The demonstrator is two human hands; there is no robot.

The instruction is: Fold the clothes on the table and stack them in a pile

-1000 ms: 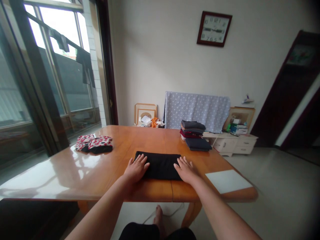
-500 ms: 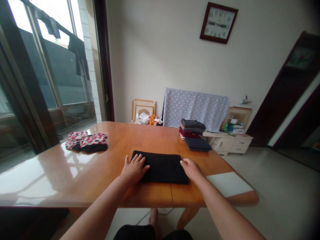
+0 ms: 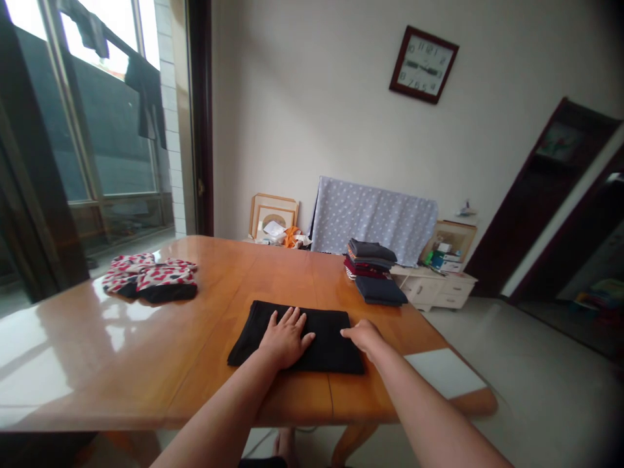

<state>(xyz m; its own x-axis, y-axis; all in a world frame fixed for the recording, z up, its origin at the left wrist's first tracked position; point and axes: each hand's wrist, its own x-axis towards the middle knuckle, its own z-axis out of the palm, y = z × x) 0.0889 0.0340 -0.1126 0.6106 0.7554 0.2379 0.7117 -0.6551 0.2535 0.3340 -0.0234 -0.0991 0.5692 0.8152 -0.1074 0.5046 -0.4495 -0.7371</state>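
A folded black cloth (image 3: pixel 327 339) under the left grip (image 3: pixel 285 340), its edge at the right grip (image 3: pixel 364 337)

The folded black cloth lies flat on the wooden bench (image 3: pixel 263 270), extending to both sides of the left grip. The left grip is spread wide, palm down on the cloth, holding nothing. The right grip is partly curled, a tip over the cloth's right edge; whether it pinches there I cannot tell. Beyond the right grip stands a pile of folded clothes (image 3: pixel 371 260). A white sheet (image 3: pixel 451 374) lies right of that grip, and a patterned garment (image 3: pixel 153 274) far left of the left grip
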